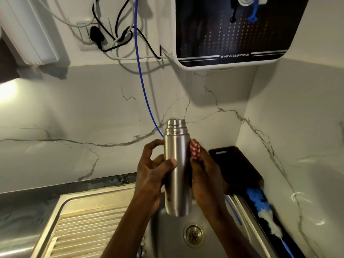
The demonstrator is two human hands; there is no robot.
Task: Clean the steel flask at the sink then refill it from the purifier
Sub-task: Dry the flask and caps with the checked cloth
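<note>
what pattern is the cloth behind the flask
Red and white checks on the cloth, pressed to the flask by the right hand; head view.

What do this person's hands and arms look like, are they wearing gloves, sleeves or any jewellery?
Both are bare. The left hand and right hand have no gloves, and no rings show on the fingers in view. Both forearms are uncovered down to the bottom edge of the picture: no sleeve, watch or bracelet can be seen.

Counted: 1 flask (176,164), 1 cloth (194,148), 2 hands (151,175) (206,175), 1 sink (115,207), 1 drain (194,236), 1 purifier (232,30), 1 brush (264,211), 1 tray (236,164).
</note>
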